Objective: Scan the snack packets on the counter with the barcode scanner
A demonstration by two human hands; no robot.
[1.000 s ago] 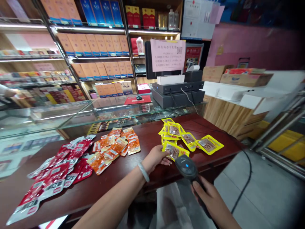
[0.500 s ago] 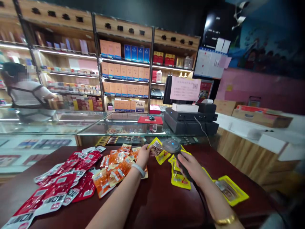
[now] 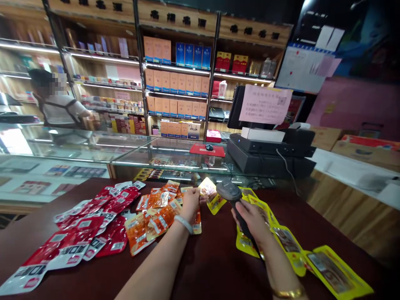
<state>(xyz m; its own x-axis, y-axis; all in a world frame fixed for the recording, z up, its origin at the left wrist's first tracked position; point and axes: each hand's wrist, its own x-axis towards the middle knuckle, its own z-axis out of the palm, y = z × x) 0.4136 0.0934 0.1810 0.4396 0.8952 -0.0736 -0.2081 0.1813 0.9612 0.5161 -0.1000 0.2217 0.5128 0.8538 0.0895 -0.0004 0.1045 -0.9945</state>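
Note:
My left hand (image 3: 191, 203) grips the edge of a yellow snack packet (image 3: 216, 204), raised over the dark red table. A bright patch of light lies on the packet's upper part. In my right hand (image 3: 250, 218) is a black barcode scanner (image 3: 229, 191), its fingers wrapped round the handle and its head close beside the packet. Several more yellow packets (image 3: 339, 271) lie under and beyond my right forearm. Left of my left hand is a pile of orange packets (image 3: 159, 221), and farther left a heap of red and white packets (image 3: 78, 239).
Behind the table (image 3: 212, 266) runs a glass display counter (image 3: 131, 146). On it are a red mouse pad (image 3: 200, 151) with a mouse and a black cash register (image 3: 271, 154). A person (image 3: 59, 104) stands at the left by shelves of boxes (image 3: 176, 83).
The view has shifted, so the surroundings sit differently. Light now glows on the held packet, and the scanner's blue light no longer shows. Both hands keep their hold.

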